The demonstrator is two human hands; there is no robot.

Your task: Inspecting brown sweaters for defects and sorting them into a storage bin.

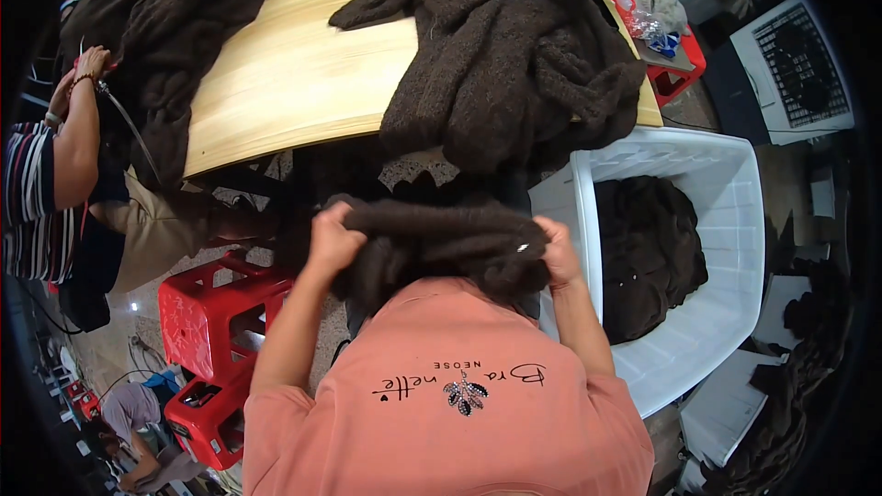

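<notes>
In the head view, the left hand (335,237) and the right hand (559,253) are both closed, fingers curled around opposite ends of a dark brown knit garment (441,220), which spans between them above the person's lap, just in front of the near edge of the light wood-grain table (303,73). A heap of matching brown knitwear (514,64) hangs over that edge, while a white plastic bin (730,285) beside the right forearm contains more dark brown cloth (648,248) and a red plastic stool (207,303) stands to the left.
</notes>
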